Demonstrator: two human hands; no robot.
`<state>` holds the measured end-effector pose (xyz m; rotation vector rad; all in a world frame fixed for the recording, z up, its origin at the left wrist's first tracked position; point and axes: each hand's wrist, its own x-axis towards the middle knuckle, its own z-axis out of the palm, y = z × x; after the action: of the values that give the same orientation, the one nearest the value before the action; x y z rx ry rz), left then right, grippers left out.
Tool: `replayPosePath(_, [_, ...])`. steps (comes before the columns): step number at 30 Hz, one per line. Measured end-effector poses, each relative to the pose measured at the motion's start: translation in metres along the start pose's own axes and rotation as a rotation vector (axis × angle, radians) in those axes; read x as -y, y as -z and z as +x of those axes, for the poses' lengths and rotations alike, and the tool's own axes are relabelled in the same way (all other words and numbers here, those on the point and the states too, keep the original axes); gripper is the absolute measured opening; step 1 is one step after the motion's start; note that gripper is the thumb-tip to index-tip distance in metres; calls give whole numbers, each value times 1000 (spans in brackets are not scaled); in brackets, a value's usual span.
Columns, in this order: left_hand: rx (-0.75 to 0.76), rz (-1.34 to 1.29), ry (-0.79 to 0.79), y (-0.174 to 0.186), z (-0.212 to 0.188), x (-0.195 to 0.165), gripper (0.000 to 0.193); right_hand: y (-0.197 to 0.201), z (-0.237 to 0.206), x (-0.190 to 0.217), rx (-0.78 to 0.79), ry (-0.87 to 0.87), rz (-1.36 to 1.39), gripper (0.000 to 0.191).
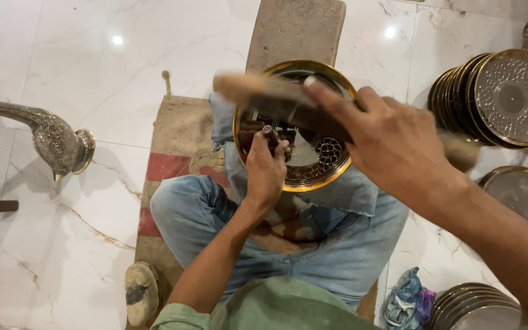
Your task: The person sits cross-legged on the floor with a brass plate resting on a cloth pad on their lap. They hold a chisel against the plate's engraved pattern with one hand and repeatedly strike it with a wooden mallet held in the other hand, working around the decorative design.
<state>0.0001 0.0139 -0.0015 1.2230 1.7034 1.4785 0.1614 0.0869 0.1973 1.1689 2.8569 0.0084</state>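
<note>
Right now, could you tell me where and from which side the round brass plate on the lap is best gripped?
Probably the plate's smooth gold rim on its near right edge, coming from the right. That arc is bare, while the left hand works a tool at its left and the right hand swings a wooden mallet above.

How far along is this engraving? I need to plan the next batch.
Partly done: the gold-rimmed round metal plate shows pattern on one side, plain metal elsewhere. Left hand sets a small dark punch; right hand swings a wooden mallet.
</note>
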Motion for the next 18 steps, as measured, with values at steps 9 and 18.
replayPosePath(9, [276,148,-298,13,25,-2,35,-23,-32,-28,305,-220,-151,85])
replayPosePath(18, [815,141,-494,11,74,-1,42,-124,-100,-27,-195,-671,544,85])
